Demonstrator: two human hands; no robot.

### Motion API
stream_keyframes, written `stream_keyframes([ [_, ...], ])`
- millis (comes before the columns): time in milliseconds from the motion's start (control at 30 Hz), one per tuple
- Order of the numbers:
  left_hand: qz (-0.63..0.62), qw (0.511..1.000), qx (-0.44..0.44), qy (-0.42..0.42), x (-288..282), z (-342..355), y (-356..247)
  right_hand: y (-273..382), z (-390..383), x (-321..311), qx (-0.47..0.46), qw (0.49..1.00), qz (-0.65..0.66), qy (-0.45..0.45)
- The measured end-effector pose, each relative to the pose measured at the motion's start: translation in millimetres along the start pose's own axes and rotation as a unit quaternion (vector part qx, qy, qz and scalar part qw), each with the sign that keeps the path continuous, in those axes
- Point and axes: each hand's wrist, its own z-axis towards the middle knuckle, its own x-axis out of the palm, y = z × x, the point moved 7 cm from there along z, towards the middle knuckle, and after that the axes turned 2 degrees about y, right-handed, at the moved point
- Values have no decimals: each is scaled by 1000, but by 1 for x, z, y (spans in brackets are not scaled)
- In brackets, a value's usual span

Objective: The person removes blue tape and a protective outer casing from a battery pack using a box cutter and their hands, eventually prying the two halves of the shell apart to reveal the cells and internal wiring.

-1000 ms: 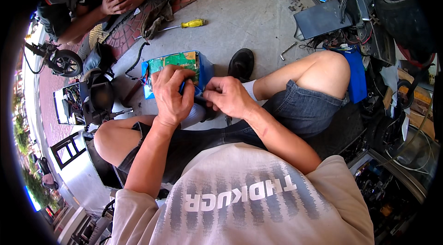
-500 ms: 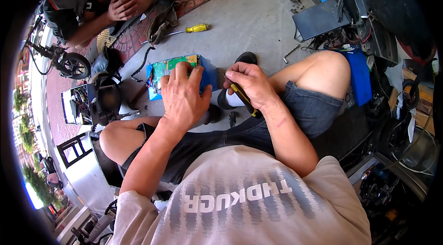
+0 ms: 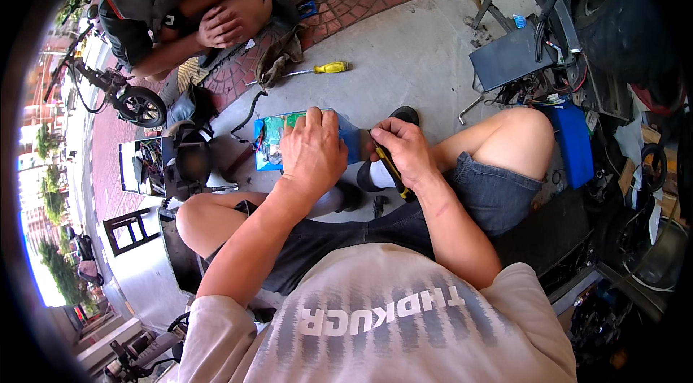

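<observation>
A blue-wrapped battery pack (image 3: 349, 136) lies on the ground between my legs, with a green circuit board (image 3: 273, 125) showing on its upper face. My left hand (image 3: 314, 145) lies over the pack, its fingers bent together and holding it. It hides part of the board. Just to the right of the pack, my right hand (image 3: 406, 148) grips a yellow and black utility knife (image 3: 390, 168). The thumb and index finger pinch its far end near the pack's right side. Whether a blade sticks out there, I cannot make out.
A yellow-handled screwdriver (image 3: 330, 67) lies beyond the pack, near another person's hands (image 3: 220, 28). To the right are a metal wrench (image 3: 471, 110), a dark flat box (image 3: 511, 63) and a blue pack (image 3: 572, 145). An open case with wires (image 3: 144, 166) stands at left.
The whole view has shifted, moving things right and slightly down. My left hand's fingers have drawn closer together on the pack. The knife remains in my right hand.
</observation>
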Motion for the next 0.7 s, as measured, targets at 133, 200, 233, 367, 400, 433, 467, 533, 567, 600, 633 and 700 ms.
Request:
stream_keyframes([
  [133,-31,999,6,-22,-1,-5,0,-1,2,3,-36,998,-49,-5],
  [200,-60,997,11,-41,-4,-11,2,3,5,12,-43,999,-11,28],
  [233,-72,996,11,-53,-8,-18,4,3,8,21,-43,998,7,50],
  [367,-114,990,27,-76,-17,-51,6,10,17,39,-61,990,-11,125],
  [400,-119,989,46,-76,-19,-57,6,8,18,33,-47,994,3,103],
  [433,-124,988,61,-75,-20,-61,6,4,18,28,-30,996,16,84],
  [467,-124,988,62,-65,-23,-60,6,1,18,22,-12,997,29,65],
  [533,-134,984,89,-72,-23,-58,10,-5,19,13,15,999,38,23],
  [567,-139,982,103,-76,-23,-58,11,-8,19,9,29,999,42,3],
  [600,-131,984,106,-64,-24,-58,12,-18,20,8,46,998,42,-7],
  [633,-127,982,130,-58,-24,-57,12,-25,19,9,58,998,27,-10],
  [700,-118,976,177,-45,-25,-54,17,-40,14,12,83,996,-3,-19],
])
